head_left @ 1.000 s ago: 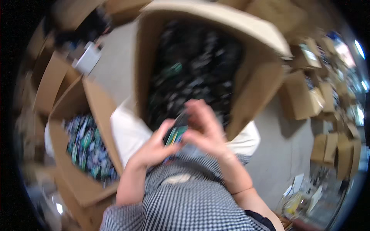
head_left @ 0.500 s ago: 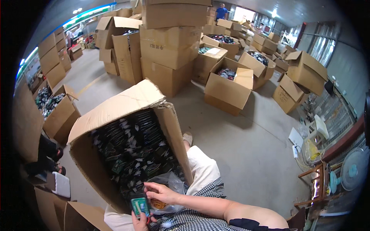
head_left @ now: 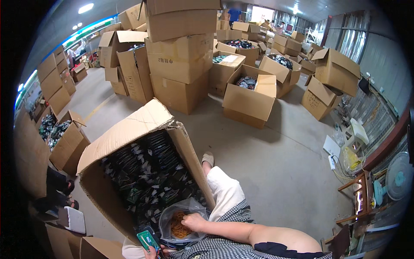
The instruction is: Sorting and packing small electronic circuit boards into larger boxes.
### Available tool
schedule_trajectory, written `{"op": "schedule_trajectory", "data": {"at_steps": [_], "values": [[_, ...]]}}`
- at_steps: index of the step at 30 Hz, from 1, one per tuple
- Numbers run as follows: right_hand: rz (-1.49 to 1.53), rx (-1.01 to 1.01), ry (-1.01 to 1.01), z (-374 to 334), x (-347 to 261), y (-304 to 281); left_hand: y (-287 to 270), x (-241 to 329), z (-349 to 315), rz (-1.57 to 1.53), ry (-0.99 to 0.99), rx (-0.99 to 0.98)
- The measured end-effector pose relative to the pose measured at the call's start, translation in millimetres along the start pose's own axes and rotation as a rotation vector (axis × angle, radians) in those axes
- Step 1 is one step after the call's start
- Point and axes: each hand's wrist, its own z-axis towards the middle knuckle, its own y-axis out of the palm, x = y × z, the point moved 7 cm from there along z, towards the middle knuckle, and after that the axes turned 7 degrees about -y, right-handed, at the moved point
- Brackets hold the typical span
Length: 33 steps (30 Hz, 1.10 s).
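At the lower edge my left hand (head_left: pixel 151 253) is closed around a black device with a green circuit board (head_left: pixel 147 240) facing up and thin wires at its end. My right hand (head_left: pixel 196 222) reaches into a transparent plastic bag (head_left: pixel 166 231), fingertips pinched together among orange rubber bands (head_left: pixel 177 225). The bag rests at the near end of a large open cardboard box (head_left: pixel 129 125) tilted toward me. Inside that box are many black devices (head_left: pixel 142 172) with white tabs, some in rows, others jumbled, and some green boards show among them.
Stacked cardboard boxes (head_left: pixel 179 60) stand beyond, and open boxes (head_left: pixel 249 101) filled with similar items spread to the right. Another filled box (head_left: pixel 69 144) stands at left, near a person's feet (head_left: pixel 71 194). A fan (head_left: pixel 396 177), wooden chair (head_left: pixel 360 198) and white stool (head_left: pixel 355 134) line the right side.
My right hand has moved from beside the device into the bag of rubber bands, which now lies wider open. My left hand has shifted slightly left and down with the device, which is more tilted.
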Motion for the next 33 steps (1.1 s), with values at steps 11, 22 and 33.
{"op": "schedule_trajectory", "data": {"at_steps": [11,22,33], "values": [[0.032,0.006,-0.028,-3.3,12.1,23.1,14.8,-4.9,-11.4,0.02,-0.147,0.019],[0.229,0.291,0.048,-22.1,3.3,-42.1,32.4,-7.1,-14.5,0.08,-0.155,-0.029],[0.701,0.394,-0.025,-28.2,-25.9,-101.9,62.4,-21.0,-9.9,0.128,-0.232,-0.228]]}}
